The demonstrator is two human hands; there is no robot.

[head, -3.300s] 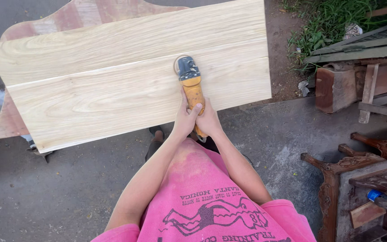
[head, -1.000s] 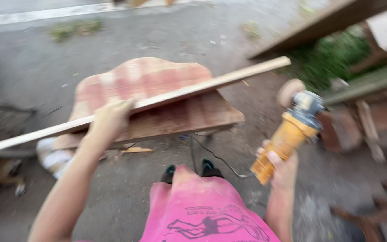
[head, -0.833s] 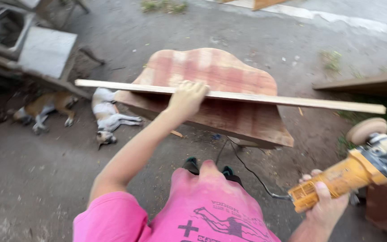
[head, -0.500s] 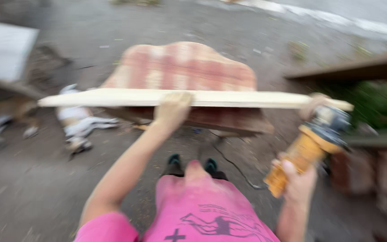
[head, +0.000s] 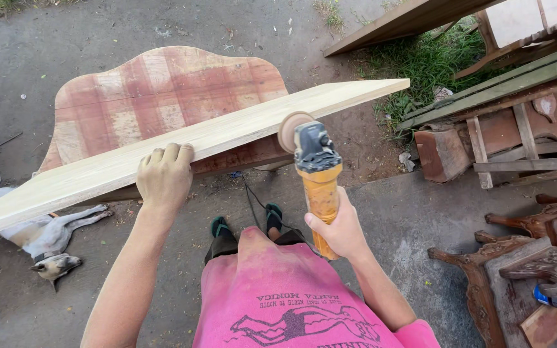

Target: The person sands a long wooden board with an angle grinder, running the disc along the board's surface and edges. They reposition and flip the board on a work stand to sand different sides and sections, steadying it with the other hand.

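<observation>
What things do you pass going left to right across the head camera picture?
Dog lying on the ground → left hand gripping the pale plank → orange grinder in the right hand → carved wooden furniture.

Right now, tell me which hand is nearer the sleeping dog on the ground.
Left. The left hand grips the pale plank's near edge, up and to the right of the dog. The right hand holds the orange grinder, farther to the right.
</observation>
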